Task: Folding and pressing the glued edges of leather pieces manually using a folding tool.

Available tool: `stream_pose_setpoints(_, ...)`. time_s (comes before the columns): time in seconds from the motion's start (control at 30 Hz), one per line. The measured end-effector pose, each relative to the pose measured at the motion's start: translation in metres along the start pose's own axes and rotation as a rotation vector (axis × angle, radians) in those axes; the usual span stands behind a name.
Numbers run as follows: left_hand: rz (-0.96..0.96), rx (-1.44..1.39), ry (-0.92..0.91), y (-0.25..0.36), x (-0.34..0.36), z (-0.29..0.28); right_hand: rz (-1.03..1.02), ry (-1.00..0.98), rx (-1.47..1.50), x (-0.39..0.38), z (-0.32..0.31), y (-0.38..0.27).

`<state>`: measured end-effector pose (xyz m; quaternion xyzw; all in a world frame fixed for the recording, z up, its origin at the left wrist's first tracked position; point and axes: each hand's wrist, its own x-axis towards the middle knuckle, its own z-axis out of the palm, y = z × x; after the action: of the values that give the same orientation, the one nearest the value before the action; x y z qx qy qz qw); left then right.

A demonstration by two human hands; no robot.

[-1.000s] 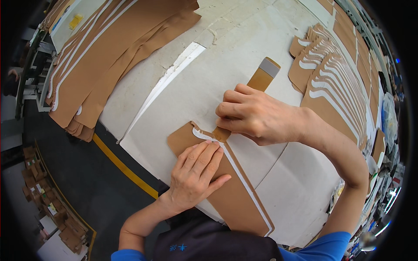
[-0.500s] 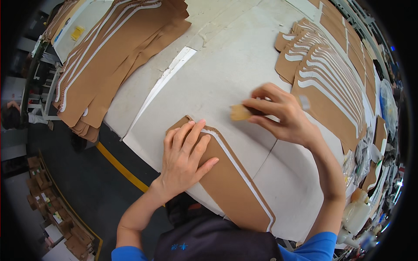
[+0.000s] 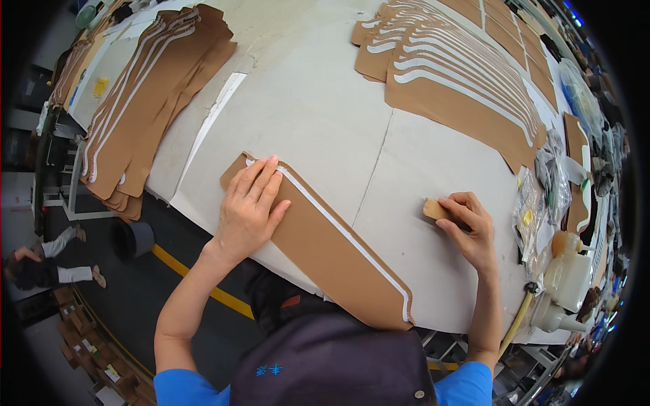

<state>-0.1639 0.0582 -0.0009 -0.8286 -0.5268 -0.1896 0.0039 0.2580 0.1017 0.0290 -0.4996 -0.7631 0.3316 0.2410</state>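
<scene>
A long brown panel (image 3: 328, 267) lies slantwise on the pale table near its front edge. Along its far side runs a white strip (image 3: 347, 231), with a narrow brown edge beyond it. My left hand (image 3: 245, 218) rests flat on the panel's upper left end, fingers stretched over the start of the strip and hiding part of it. To the right, apart from the panel, my right hand (image 3: 472, 233) pinches a small tan block (image 3: 433, 209) between thumb and fingers, over the table. What the block is made of, I cannot tell.
Stacks of similar brown panels with white strips lie at the far left (image 3: 145, 101) and far right (image 3: 460, 115). A loose white strip (image 3: 215, 111) lies between them. Clear plastic bags (image 3: 542, 196) and a whitish bottle (image 3: 569, 277) stand right. A person (image 3: 51, 264) is on the floor area left.
My right hand has swung right and nearer to me, away from the panel's far end, still holding the block. My left hand stays on the panel. The whole view has shifted.
</scene>
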Motion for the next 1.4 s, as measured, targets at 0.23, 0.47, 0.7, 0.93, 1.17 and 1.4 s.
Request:
stream_pose_setpoints(0.23,0.059,-0.097,0.083,0.005,0.003,0.003,-0.031,0.094,0.031,-0.012,0.01,0.01)
stream_pose_setpoints(0.47,0.207,-0.311,0.142,0.002,-0.017,-0.006,-0.05,0.139,-0.028,-0.019,0.009,0.014)
stream_pose_setpoints(0.7,0.262,-0.319,-0.147,-0.006,0.058,-0.031,-0.007,0.288,-0.34,-0.048,-0.011,0.027)
stream_pose_setpoints(0.93,0.264,-0.328,-0.501,-0.022,0.079,-0.019,0.072,0.346,-0.38,-0.072,-0.018,0.038)
stream_pose_setpoints(1.17,-0.152,-0.265,0.29,-0.05,0.012,-0.022,0.095,0.308,-0.438,-0.052,-0.017,0.039)
stream_pose_setpoints(1.4,-0.004,-0.135,0.243,-0.027,-0.014,-0.013,-0.145,0.322,-0.616,0.002,0.014,0.002)
